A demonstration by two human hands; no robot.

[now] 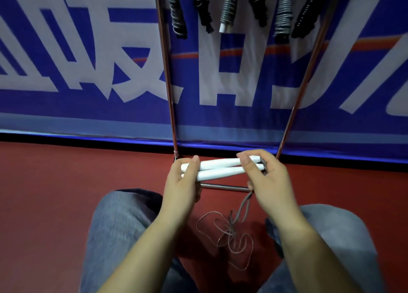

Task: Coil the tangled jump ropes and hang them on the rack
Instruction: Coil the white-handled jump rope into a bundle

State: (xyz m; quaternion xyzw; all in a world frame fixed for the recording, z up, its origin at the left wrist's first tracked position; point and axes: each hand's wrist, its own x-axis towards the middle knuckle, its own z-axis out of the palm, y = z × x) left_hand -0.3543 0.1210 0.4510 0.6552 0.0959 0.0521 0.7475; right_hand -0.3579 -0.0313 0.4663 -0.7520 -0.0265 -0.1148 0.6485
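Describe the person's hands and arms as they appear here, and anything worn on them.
Both forearms are bare up to the bottom edge of the picture: no sleeves show. The left hand and the right hand wear no gloves, and no rings, watch or wristbands can be seen. The nails look short and unpainted. Below the arms, the legs are in grey-blue jeans.

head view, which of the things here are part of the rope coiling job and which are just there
Part of the job:
- two white handles, held side by side by the left hand and right hand
- loose grey rope, in a tangle on the floor
- rack, with coiled ropes already hung

Just there:
- blue banner
- red floor
- person's jeans
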